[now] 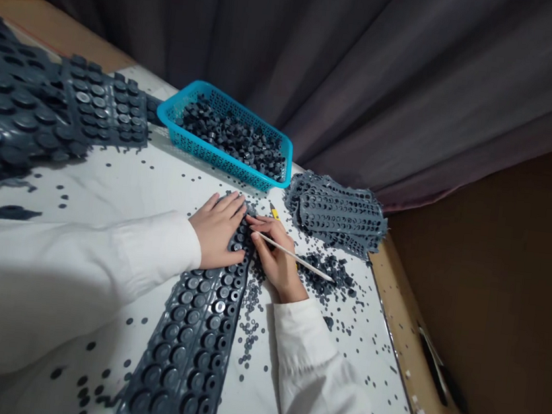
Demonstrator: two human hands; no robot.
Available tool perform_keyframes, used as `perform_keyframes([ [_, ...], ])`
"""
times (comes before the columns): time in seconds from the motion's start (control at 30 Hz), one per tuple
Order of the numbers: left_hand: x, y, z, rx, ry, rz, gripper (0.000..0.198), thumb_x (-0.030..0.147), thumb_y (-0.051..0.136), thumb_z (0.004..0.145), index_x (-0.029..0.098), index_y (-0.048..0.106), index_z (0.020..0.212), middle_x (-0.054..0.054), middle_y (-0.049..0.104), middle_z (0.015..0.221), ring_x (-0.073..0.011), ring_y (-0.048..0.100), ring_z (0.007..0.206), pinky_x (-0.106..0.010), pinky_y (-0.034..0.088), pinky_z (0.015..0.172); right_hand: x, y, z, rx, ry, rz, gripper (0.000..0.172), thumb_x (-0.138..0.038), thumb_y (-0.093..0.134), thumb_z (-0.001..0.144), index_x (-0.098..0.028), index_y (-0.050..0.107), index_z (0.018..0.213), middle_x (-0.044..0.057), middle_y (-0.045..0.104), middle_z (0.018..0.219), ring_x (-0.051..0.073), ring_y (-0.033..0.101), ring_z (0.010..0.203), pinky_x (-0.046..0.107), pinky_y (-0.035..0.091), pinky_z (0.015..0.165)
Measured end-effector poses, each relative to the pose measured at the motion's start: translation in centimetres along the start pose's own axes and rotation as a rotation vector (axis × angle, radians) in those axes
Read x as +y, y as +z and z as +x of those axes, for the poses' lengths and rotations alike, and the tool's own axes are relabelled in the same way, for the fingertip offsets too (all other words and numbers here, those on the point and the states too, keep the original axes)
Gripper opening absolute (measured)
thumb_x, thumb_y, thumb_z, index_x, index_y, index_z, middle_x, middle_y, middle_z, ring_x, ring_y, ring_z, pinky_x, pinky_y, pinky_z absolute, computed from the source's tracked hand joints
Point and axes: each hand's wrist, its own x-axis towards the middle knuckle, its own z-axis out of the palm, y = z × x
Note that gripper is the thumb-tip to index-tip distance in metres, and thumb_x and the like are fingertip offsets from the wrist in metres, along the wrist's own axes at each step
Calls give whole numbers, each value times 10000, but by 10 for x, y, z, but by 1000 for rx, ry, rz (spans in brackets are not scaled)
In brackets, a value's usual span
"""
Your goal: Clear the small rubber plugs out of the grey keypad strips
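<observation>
A long dark grey rubber sheet [185, 336] with rows of round raised caps lies lengthwise on the white table. My left hand [218, 230] is spread flat on its far part, fingers stretched out, pressing on the caps. At the sheet's far right edge, my right hand [275, 253] is closed around a thin white stick [300, 260]. The stick's back end points right, over a heap of small dark pieces [333, 273]. What the fingertips touch at the sheet's edge is too small to make out. Something yellow [274, 213] shows partly beneath the right hand.
A blue perforated basket [222, 158] full of small dark rubber parts stands at the back. Stacked hole-punched sheets [340, 208] lie right of it, and a pile of capped sheets [22, 115] fills the left. Small dark discs [249, 330] litter the table; a grey curtain [285, 42] hangs behind.
</observation>
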Motion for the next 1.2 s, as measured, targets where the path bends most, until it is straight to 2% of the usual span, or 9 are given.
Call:
perform_keyframes([
  [0.27, -1, 1, 1, -3, 19, 1, 818, 507, 465, 769, 28, 334, 1420, -166, 203, 1546, -298, 113, 1442, -484, 120, 1159, 5, 4, 5, -14, -84, -265, 127, -225, 475, 926, -225, 602, 918, 80, 691, 1093, 210, 624, 1017, 384, 499, 899],
  [0.4, -2, 2, 1, -14, 17, 3, 830, 508, 458, 774, 24, 310, 1431, -170, 178, 1551, -297, 98, 1445, -481, 105, 1159, 6, -1, 4, 155, 5, -333, 161, -225, 446, 928, -209, 606, 932, 107, 686, 1062, 222, 622, 1007, 381, 509, 881],
  [0.47, -2, 2, 1, -28, 14, -1, 837, 505, 457, 773, 20, 298, 1436, -171, 165, 1553, -302, 93, 1445, -487, 102, 1158, 3, -3, 1, 203, 49, -259, 147, -231, 453, 932, -203, 597, 939, 112, 687, 1043, 219, 628, 1008, 382, 509, 885],
  [0.57, -1, 1, 1, -32, 12, -8, 835, 501, 458, 772, 18, 301, 1435, -171, 167, 1552, -306, 97, 1444, -490, 102, 1158, -4, -5, -4, 104, 39, -56, 95, -253, 507, 921, -211, 591, 927, 94, 691, 1088, 213, 603, 1092, 400, 477, 956],
  [0.67, -1, 0, 1, -16, 14, -15, 825, 497, 453, 774, 18, 307, 1430, -170, 180, 1550, -307, 106, 1442, -485, 104, 1160, -8, -5, -5, -10, 32, 32, 81, -279, 545, 906, -221, 601, 896, 75, 697, 1113, 223, 571, 1147, 436, 452, 987],
  [0.87, 0, -2, 0, -33, 7, -6, 833, 507, 449, 765, 19, 314, 1426, -171, 180, 1550, -295, 101, 1444, -482, 113, 1157, -8, -5, -5, -35, 38, 80, 93, -288, 549, 908, -218, 608, 894, 80, 711, 1078, 217, 579, 1147, 428, 464, 974],
  [1.07, -1, 1, 1, -13, 12, -13, 816, 505, 449, 767, 35, 328, 1422, -163, 196, 1548, -289, 105, 1444, -477, 110, 1158, -3, -1, -4, -41, -102, -144, 127, -230, 487, 929, -234, 610, 961, 68, 707, 1077, 201, 619, 1048, 396, 502, 923],
  [1.2, -1, 0, 1, -29, 11, -26, 834, 501, 452, 768, 22, 302, 1434, -165, 163, 1554, -294, 89, 1446, -485, 100, 1158, 2, -2, -3, 149, -86, -331, 183, -197, 444, 932, -229, 614, 991, 86, 687, 1097, 206, 613, 1049, 383, 518, 906],
])
